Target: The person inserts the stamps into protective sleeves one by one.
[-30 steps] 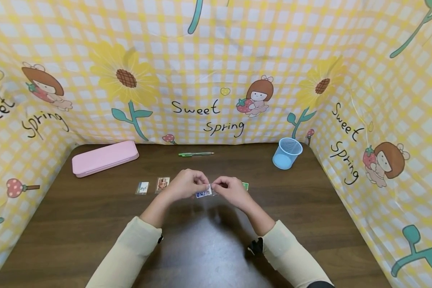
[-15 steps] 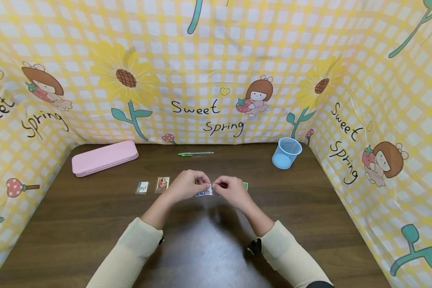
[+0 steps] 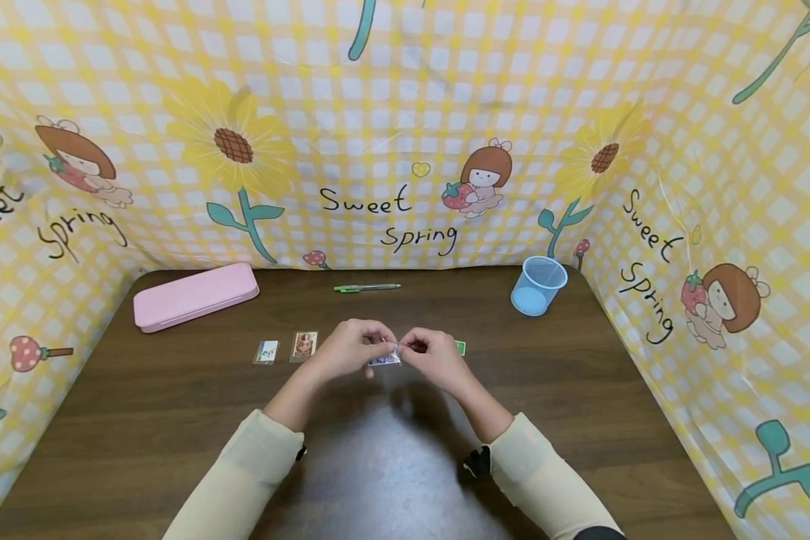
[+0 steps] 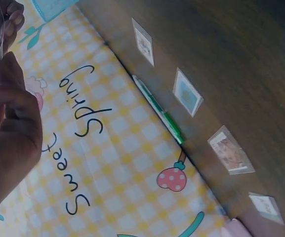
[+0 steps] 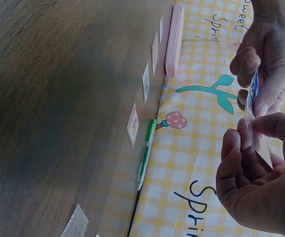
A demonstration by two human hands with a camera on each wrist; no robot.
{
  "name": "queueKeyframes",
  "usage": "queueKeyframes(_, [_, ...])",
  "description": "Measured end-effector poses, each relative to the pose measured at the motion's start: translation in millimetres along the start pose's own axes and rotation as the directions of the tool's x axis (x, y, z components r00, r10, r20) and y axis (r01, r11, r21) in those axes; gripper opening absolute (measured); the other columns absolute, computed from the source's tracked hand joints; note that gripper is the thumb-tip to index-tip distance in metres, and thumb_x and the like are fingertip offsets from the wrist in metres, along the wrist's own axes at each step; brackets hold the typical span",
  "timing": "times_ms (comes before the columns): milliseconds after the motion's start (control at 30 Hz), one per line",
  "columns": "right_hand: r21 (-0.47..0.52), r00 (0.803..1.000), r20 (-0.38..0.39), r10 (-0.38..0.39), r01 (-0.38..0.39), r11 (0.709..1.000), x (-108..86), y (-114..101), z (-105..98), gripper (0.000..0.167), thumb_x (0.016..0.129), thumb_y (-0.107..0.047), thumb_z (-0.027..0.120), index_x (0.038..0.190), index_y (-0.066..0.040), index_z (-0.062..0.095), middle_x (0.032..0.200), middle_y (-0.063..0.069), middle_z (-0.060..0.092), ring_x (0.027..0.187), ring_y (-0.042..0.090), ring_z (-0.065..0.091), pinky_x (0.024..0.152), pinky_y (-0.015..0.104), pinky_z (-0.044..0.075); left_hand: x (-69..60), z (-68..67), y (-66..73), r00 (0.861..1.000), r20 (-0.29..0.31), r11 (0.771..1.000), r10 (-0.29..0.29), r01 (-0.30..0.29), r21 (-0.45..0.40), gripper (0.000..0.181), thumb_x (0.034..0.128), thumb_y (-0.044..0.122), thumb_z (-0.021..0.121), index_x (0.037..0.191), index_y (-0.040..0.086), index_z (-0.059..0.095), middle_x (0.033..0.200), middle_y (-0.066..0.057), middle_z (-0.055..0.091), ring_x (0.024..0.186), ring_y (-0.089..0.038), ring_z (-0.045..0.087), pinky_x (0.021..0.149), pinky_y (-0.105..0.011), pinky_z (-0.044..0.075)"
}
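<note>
Near the middle of the table, my left hand [image 3: 351,349] and right hand [image 3: 439,361] meet at a small card [image 3: 383,360] with blue print. The left hand pinches the card between thumb and fingers; one fingertip shows below it. Thin clear film, looking like a card sleeve, surrounds or overlaps the card; I cannot tell how far the card lies inside. My right thumb and finger pinch the film's edge. In the right wrist view, the blue card face [image 5: 253,94] stands edge-on between both hands, with a pale flat piece [image 5: 264,154] under the right fingers.
Left of the hands lie a blue-white card [image 3: 267,351] and a brown picture card [image 3: 305,345], both in clear sleeves. A green card [image 3: 460,348] peeks out behind the right hand. Behind are a pink case [image 3: 197,296], a green pen [image 3: 367,288] and a blue mesh cup [image 3: 538,286].
Both hands stay almost in place. The card in them has tilted, so less of its face shows in the head view, and a left fingertip has come into sight beneath it.
</note>
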State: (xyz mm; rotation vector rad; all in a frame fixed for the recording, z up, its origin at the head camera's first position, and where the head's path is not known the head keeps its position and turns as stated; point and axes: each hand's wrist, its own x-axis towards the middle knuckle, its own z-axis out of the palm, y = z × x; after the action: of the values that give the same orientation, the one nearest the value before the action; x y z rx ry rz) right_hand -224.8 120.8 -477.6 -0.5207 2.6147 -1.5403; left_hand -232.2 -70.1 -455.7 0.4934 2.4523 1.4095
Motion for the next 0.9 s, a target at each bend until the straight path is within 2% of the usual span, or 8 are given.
queueKeyframes(167, [-0.014, 1.000, -0.003, 0.008, -0.008, 1.000, 0.5, -0.1, 0.8, 0.005, 0.086, -0.013, 0.066, 0.084, -0.009, 0.068, 0.073, -0.002, 0.064, 0.066, 0.008, 0.054, 0.059, 0.022, 0.045, 0.1, -3.8, -3.6, 1.000, -0.014, 0.998, -0.022, 0.021, -0.062, 0.013, 0.0871, 0.014, 0.067, 0.100, 0.013, 0.069, 0.082, -0.004, 0.064, 0.062, -0.029, 0.062, 0.047, -0.029, 0.045])
queueKeyframes(300, [0.007, 1.000, -0.004, 0.011, -0.011, 1.000, 0.2, -0.3, 1.2, 0.005, 0.086, -0.011, 0.066, 0.084, -0.006, 0.068, 0.072, -0.002, 0.062, 0.065, 0.008, 0.052, 0.058, 0.021, 0.043, 1.1, -4.4, -1.1, 0.998, -0.057, 0.999, 0.017, -0.019, -0.035, 0.018, 0.0832, 0.009, 0.069, 0.101, 0.010, 0.067, 0.082, -0.004, 0.065, 0.066, -0.020, 0.061, 0.052, -0.031, 0.048])
queueKeyframes(400, [0.020, 1.000, -0.003, 0.005, -0.005, 1.000, -0.3, -0.4, 1.1, 0.004, 0.086, -0.010, 0.066, 0.084, -0.007, 0.068, 0.071, -0.002, 0.061, 0.064, 0.007, 0.051, 0.058, 0.021, 0.042, 1.6, -3.9, -0.3, 0.997, -0.068, 0.999, 0.032, -0.032, -0.004, 0.019, 0.0817, 0.009, 0.071, 0.100, 0.009, 0.066, 0.082, -0.003, 0.066, 0.068, -0.014, 0.059, 0.055, -0.031, 0.049])
queueKeyframes(633, [0.061, 1.000, 0.014, 0.010, -0.010, 0.998, -1.7, 1.8, 0.2, 0.006, 0.087, -0.011, 0.065, 0.085, -0.007, 0.069, 0.072, 0.000, 0.062, 0.064, 0.007, 0.051, 0.058, 0.021, 0.043, 1.4, -1.3, 0.6, 0.996, -0.071, 0.996, 0.060, -0.055, 0.068, 0.018, 0.0815, 0.009, 0.072, 0.098, 0.011, 0.065, 0.080, 0.000, 0.066, 0.064, -0.014, 0.055, 0.054, -0.029, 0.044])
queueKeyframes(900, [0.051, 1.000, -0.001, 0.024, -0.024, 0.998, -2.7, 2.4, -0.9, 0.007, 0.087, -0.013, 0.065, 0.084, -0.008, 0.069, 0.069, -0.002, 0.061, 0.062, 0.007, 0.050, 0.056, 0.021, 0.041, 0.9, 0.1, -1.0, 0.994, -0.054, 0.992, 0.098, -0.094, 0.078, 0.018, 0.0831, 0.008, 0.069, 0.100, 0.012, 0.066, 0.081, 0.001, 0.067, 0.066, -0.019, 0.056, 0.055, -0.028, 0.044])
